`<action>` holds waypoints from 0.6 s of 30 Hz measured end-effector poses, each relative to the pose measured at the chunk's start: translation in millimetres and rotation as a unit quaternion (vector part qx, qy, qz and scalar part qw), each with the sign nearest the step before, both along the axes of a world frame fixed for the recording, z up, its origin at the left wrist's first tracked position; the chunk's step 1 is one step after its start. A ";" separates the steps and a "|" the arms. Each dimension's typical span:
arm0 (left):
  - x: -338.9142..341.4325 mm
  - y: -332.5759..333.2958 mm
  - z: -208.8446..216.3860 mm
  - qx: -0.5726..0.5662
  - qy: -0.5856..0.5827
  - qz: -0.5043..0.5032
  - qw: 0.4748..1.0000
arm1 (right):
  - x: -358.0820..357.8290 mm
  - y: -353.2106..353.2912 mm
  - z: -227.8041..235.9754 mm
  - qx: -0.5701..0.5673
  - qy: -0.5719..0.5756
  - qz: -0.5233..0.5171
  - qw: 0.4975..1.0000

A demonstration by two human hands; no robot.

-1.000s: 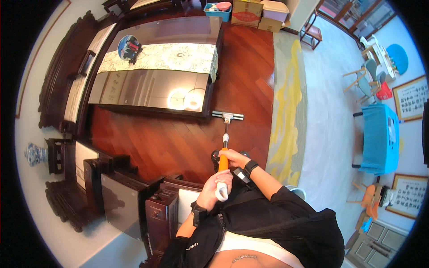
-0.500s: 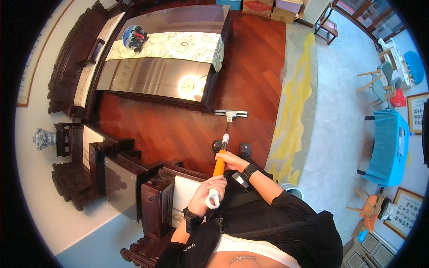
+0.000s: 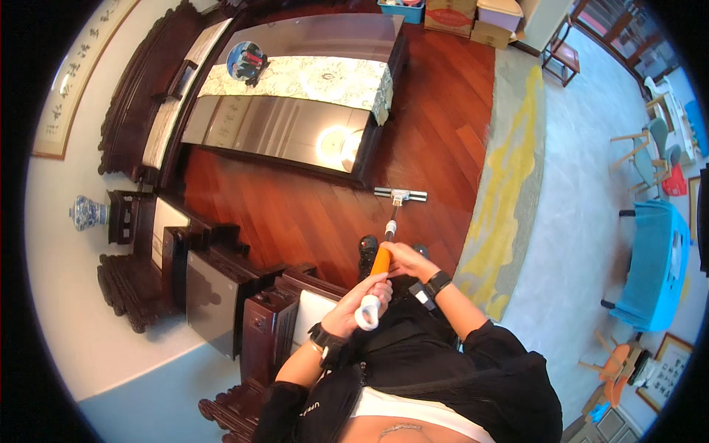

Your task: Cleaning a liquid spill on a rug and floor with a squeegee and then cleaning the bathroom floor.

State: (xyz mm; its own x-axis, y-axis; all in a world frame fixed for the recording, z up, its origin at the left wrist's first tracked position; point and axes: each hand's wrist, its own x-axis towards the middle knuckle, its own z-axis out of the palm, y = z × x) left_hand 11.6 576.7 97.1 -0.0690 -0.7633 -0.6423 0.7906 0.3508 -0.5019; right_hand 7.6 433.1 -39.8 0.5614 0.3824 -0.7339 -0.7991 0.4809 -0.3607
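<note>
Both my hands grip one long-handled mop (image 3: pixel 380 260) with an orange grip and a white looped end. My left hand (image 3: pixel 360 304) is wrapped round the lower handle near the loop. Further up, my right hand (image 3: pixel 410 261) closes round the orange grip. The narrow mop head (image 3: pixel 400 196) lies crosswise on the reddish wooden floor (image 3: pixel 436 148), just right of the near corner of a dark low table (image 3: pixel 295 129). My black shoes (image 3: pixel 368 249) stand on the floor beside the pole.
Dark carved chairs (image 3: pixel 266 332) and a side table (image 3: pixel 210 299) stand close on my left. A carved sofa (image 3: pixel 136 111) lines the wall. To the right, a grey-and-yellow strip (image 3: pixel 506 184) borders pale flooring, with a blue-covered table (image 3: pixel 650 266) beyond. Boxes (image 3: pixel 450 16) sit at the far end.
The whole view has shifted, so the room appears further right and slightly lower. Both hands keep their hold on the mop, and its head stays near the low table's corner.
</note>
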 end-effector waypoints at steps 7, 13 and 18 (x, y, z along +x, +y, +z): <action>29.4 -31.4 -31.1 0.015 -0.187 -0.222 0.957 | -35.2 -59.4 62.9 -0.212 -0.036 -0.166 0.962; 28.0 -13.7 -76.0 -0.125 -0.070 -0.355 0.924 | -88.1 5.8 180.1 -0.278 -0.024 -0.238 0.930; -9.8 8.7 -109.8 -0.143 -0.004 -0.526 0.838 | -141.4 103.6 180.9 -0.469 0.012 -0.103 0.877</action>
State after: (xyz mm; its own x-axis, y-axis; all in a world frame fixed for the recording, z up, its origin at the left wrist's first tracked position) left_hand 1.8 585.4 -12.7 -0.7970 -0.4056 -0.4476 0.5911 -0.6763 -0.4397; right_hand -133.8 536.7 141.0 0.5282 -0.5035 -0.6837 -0.7429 0.1159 -0.6593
